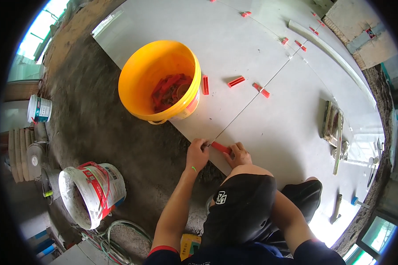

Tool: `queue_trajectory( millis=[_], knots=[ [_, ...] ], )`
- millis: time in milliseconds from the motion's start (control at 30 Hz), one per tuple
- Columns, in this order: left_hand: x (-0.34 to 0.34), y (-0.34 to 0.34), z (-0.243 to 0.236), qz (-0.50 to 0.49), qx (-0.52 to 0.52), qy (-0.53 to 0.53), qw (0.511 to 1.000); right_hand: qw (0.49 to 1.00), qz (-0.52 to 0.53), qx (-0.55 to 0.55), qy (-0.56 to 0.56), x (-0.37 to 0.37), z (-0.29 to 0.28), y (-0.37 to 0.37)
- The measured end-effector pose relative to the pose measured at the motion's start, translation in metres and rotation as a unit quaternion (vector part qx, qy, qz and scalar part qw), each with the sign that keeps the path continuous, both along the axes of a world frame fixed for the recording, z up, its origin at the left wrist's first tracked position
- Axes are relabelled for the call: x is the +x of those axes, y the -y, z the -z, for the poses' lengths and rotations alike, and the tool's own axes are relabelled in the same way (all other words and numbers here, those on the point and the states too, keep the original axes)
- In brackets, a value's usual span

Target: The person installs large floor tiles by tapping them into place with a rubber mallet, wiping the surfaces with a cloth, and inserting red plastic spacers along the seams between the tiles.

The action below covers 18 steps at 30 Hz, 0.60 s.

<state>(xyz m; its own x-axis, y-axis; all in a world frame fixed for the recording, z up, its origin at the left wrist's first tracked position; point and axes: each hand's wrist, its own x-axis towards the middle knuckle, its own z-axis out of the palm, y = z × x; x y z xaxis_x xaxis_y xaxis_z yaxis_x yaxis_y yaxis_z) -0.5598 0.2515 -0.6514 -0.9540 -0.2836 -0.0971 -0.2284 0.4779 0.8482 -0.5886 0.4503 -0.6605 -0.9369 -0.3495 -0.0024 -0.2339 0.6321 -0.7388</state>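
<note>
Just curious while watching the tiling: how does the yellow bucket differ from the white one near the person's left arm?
The yellow bucket stands upright on the tile and holds red plastic pieces. The white bucket is red-banded, crusted grey, and sits tilted on the bare mortar bed. Both are open, with no lids.

Pale floor tiles [261, 39], grey mortar bed [101, 128]

Tile edge: room and obstructions

Big yellow plastic bucket [160, 79] stands just beyond the left hand [197, 154]; loose red plastic wedges [236, 81] dot the pale grey floor tiles [287, 128]. Bare tile right of the right hand [239, 154]; white mortar-crusted bucket [92, 193] well left.
</note>
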Motion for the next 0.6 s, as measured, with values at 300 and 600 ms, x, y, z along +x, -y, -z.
queue_trajectory(
  millis=[300, 600],
  knots=[
    [-0.012, -0.019, -0.001, 0.018, -0.098, -0.033, 0.995, 0.988, 0.022, 0.151, 0.001, 0.006, 0.007, 0.021],
    [-0.001, -0.014, -0.003, 0.04, -0.024, -0.048, 0.998, 0.974, 0.038, 0.223, 0.019, 0.021, 0.012, 0.042]
  ],
)
